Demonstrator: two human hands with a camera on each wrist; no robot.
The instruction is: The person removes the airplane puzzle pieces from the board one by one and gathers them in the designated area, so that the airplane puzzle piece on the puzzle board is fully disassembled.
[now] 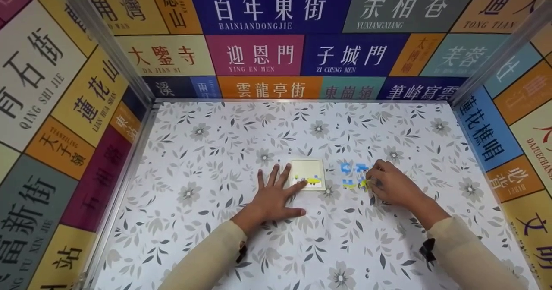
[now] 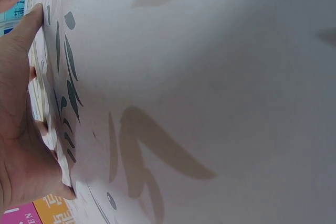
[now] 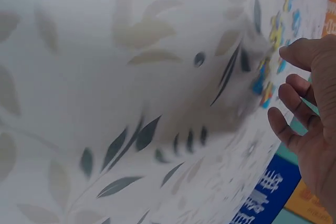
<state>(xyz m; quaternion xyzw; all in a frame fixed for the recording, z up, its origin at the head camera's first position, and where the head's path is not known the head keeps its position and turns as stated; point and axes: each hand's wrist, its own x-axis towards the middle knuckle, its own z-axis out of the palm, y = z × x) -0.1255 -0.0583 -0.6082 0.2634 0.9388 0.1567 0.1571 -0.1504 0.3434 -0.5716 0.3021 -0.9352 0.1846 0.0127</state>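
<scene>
In the head view, a small cream square puzzle tray [image 1: 307, 169] lies on the table, with yellow, white and blue printed pieces along its lower edge. My left hand [image 1: 274, 199] lies spread with straight fingers; its index finger reaches over the tray onto the lower pieces, and other fingertips rest left of it. Loose blue and yellow puzzle pieces [image 1: 346, 168] lie to the tray's right. Over the rightmost of these is my right hand [image 1: 390, 184], bent fingers pointing down. From the right wrist, its thumb [image 3: 299, 53] is close to the pieces [image 3: 276, 30]; the index finger is hidden, so a grip cannot be confirmed.
A white tabletop with a grey leaf and flower pattern [image 1: 241, 130] spreads beneath everything. Walls of coloured panels with Chinese lettering [image 1: 267, 55] enclose it at the back and both sides. Clear edge strips [image 1: 142, 152] run along the table's sides.
</scene>
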